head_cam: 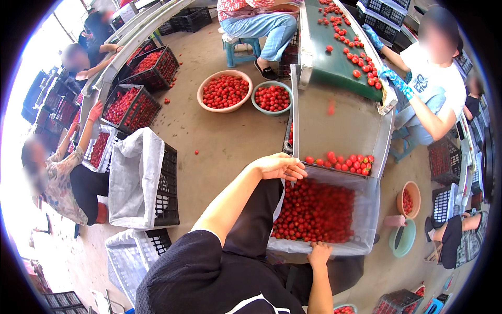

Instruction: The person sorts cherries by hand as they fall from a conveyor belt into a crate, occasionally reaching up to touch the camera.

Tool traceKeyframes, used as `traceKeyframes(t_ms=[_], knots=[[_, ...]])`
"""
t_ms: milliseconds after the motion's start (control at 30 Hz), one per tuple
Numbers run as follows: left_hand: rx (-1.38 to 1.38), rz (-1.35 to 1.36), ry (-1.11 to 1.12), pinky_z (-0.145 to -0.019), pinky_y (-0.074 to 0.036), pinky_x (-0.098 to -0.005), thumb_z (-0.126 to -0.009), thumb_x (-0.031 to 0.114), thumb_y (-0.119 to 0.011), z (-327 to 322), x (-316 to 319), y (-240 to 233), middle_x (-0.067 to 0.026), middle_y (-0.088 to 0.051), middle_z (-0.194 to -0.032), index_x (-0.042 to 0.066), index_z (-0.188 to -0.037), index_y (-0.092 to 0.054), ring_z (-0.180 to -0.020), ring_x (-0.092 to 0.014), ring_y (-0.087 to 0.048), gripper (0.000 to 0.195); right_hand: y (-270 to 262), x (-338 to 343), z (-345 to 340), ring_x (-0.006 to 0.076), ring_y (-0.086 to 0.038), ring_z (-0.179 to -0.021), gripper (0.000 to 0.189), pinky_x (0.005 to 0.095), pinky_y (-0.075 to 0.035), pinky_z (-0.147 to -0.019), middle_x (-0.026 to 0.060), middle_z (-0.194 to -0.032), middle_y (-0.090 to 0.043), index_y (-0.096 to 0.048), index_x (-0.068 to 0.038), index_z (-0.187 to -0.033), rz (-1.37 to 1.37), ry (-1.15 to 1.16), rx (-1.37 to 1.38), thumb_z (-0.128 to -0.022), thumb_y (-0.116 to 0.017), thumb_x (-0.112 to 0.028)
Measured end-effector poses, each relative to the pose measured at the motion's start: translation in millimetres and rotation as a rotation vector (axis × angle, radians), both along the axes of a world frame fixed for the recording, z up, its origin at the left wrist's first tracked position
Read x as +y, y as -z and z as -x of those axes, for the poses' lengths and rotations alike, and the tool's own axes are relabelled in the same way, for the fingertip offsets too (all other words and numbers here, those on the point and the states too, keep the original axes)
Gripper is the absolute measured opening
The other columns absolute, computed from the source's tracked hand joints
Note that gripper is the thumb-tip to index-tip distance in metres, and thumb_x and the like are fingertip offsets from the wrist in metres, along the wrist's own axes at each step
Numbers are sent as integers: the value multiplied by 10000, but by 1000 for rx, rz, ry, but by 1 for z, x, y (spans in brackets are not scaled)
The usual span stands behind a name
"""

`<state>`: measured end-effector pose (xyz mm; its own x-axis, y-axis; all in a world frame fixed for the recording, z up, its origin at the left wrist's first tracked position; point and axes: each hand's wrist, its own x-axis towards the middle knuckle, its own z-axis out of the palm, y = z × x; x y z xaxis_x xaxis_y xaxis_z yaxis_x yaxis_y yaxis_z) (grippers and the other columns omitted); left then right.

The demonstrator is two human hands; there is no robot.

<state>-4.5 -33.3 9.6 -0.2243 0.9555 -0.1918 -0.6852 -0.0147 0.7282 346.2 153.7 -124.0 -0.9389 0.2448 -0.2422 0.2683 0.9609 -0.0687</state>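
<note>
A crate lined with pale plastic film (364, 235) stands before me, holding a heap of small red tomatoes (306, 212); those on its right side are blurred. My right hand (319, 253) grips the crate's near rim over the liner. At the far left corner of the crate, my left hand (280, 167) is at the lower edge of a metal chute (337, 133), fingers loosely bent. Whether it grasps the edge is unclear. Several tomatoes (353, 163) are gathered along the chute's lower end, above the crate. One blurred tomato (331, 106) is higher on the chute.
A green conveyor belt (329, 66) carrying tomatoes leads to the chute. A gloved co-worker (427, 78) sits right of it, another person (259, 31) left. Two basins of tomatoes (225, 92) (272, 98) rest on the floor. A lined crate (135, 180) stands at left.
</note>
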Motion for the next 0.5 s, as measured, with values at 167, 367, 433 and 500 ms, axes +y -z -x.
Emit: traceKeyframes(t_ms=[167, 367, 433, 500], knots=[[1, 29, -7, -877, -458, -339, -904, 273, -499, 1, 3, 3, -187, -586, -1100, -39, -1129, -509, -989, -222, -584, 385, -2, -3, 1, 238, -563, -867, 327, 389, -348, -808, 47, -856, -608, -680, -176, -861, 15, 32, -11, -535, -702, -168], [19, 98, -71, -899, -448, -382, -915, 256, -452, 1, 9, -1, -227, -556, -1128, -69, -1173, -475, -999, -257, -575, 416, 0, 3, 2, 208, -563, -889, 334, 390, -363, -799, 39, -881, -612, -663, -198, -881, -3, 57, -6, -548, -692, -184], [-22, 106, -87, -893, -450, -375, -910, 281, -467, 2, 4, 0, -220, -554, -1137, -63, -1179, -472, -987, -240, -578, 437, -1, 2, 5, 198, -560, -895, 341, 381, -363, -814, 30, -873, -608, -657, -190, -877, 22, 50, -38, -539, -699, -184], [16, 86, -74, -890, -454, -353, -912, 322, -468, 1, 5, 1, -204, -563, -1132, -66, -1170, -479, -1000, -245, -580, 465, 1, 5, 4, 195, -555, -903, 406, 370, -358, -833, 24, -874, -602, -649, -189, -899, 9, 47, -70, -505, -745, -210]])
